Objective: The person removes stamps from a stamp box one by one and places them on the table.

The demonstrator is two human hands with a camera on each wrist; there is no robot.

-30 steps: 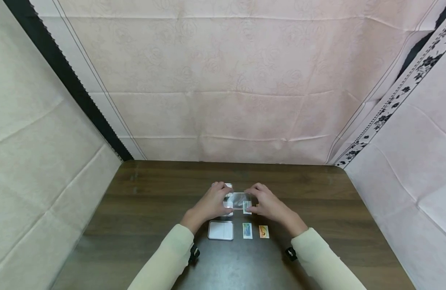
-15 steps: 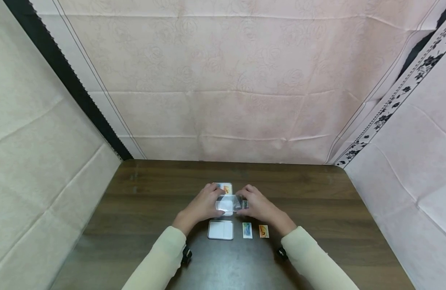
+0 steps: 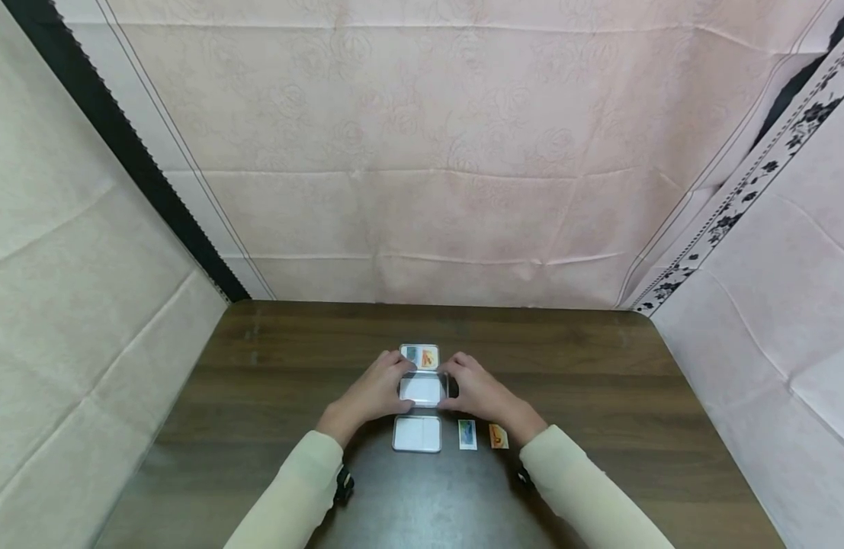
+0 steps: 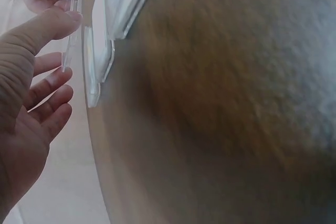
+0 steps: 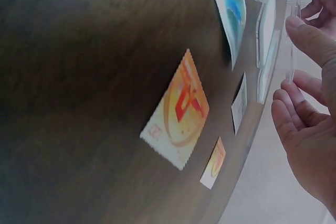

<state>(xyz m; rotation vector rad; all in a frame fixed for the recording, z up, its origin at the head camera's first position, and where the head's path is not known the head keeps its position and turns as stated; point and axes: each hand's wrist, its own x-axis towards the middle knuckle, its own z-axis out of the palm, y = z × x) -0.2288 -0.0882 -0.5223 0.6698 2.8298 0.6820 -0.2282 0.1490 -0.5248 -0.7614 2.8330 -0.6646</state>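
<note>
Between my two hands is a clear plastic lid (image 5: 292, 48), held by its edges above the middle white case (image 3: 422, 390). My left hand (image 3: 373, 392) pinches the lid's left edge between thumb and fingers. On the opposite edge my right hand (image 3: 483, 395) does the same. Seen edge-on in the left wrist view, the lid (image 4: 73, 22) is apart from the cases below it. Two stamps lie inside the far case (image 3: 419, 357). The near case (image 3: 417, 435) shows a plain white inside.
To the right of the near case lie a blue stamp (image 3: 467, 435) and an orange stamp (image 3: 499, 436). Farther off, a grey stamp (image 5: 239, 104) and another orange stamp (image 5: 213, 164) appear in the right wrist view. Pale cloth (image 3: 422, 152) hangs behind the wooden table (image 3: 291, 358).
Both hands have carried the clear lid leftward, from over the stamps on the right to over the middle case. The far case with its stamps has come into sight. The stamps nearby stay put.
</note>
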